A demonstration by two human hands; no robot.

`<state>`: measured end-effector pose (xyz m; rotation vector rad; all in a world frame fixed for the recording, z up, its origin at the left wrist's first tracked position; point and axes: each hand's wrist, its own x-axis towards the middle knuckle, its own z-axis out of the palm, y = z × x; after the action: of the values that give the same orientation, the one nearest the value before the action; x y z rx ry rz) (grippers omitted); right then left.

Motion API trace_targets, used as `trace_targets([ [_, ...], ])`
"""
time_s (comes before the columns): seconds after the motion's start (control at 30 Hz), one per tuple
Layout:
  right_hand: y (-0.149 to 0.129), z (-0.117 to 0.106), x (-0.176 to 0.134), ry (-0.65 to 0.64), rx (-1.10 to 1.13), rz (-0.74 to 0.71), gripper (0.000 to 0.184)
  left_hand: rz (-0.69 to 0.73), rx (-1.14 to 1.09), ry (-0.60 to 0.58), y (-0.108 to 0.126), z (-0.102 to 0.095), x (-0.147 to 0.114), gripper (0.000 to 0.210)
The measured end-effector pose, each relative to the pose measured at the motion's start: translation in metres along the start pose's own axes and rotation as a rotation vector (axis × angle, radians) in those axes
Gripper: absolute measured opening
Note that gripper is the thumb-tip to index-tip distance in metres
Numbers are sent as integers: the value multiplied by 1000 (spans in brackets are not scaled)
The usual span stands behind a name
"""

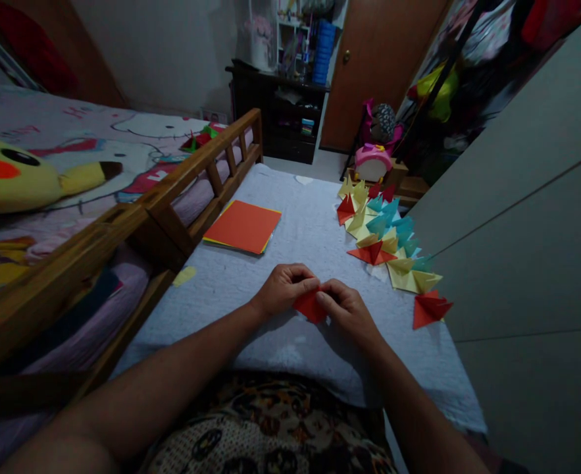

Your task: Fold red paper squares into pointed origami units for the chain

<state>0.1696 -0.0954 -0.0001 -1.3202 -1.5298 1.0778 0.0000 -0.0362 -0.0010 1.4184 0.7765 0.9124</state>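
Observation:
Between my two hands is a small folded piece of red paper [310, 308], low over the near middle of the cloth-covered table [300, 230]. My left hand [286, 288] pinches its upper left edge between thumb and fingers. On the other side, my right hand [348, 308] grips the paper's right edge, thumb on top. The fingertips of both hands nearly meet and hide part of the paper. Beyond my left hand lies a stack of square paper sheets [245, 226], orange-red on top with yellow showing beneath.
Several folded paper cranes in yellow, blue and red stand along the table's right edge, the nearest a red crane [429, 309]. A wooden bed rail [172, 178] runs along the left side. A pale cabinet [527, 263] rises at right. A yellow plush toy [18, 174] lies on the bed.

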Motion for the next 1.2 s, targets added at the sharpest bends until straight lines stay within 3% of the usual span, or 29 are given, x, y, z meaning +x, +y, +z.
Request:
trace_targets([
  [0.27,-17,-4,24,9,-53,-2,24,-25,-31,74,18,-3,8,24],
  [0.43,-12,-20,38,20,-44,-33,25,-14,-162,264,18,-18,33,32],
  [0.6,5,-30,46,74,33,72,30,-17,-348,408,3,-39,53,36],
  [0.7,12,-21,48,114,166,112,30,-57,-304,340,-6,-38,51,35],
  [0.83,15,-4,50,46,291,92,34,-102,-258,249,-10,-26,44,35],
  [1.0,16,0,48,49,430,145,27,-170,-544,135,-8,-21,44,42],
  [1.1,14,0,47,34,619,198,32,-217,-626,-26,-8,-21,42,39],
  [1.2,11,1,46,-21,728,274,38,-230,-525,-198,-11,-19,38,42],
])
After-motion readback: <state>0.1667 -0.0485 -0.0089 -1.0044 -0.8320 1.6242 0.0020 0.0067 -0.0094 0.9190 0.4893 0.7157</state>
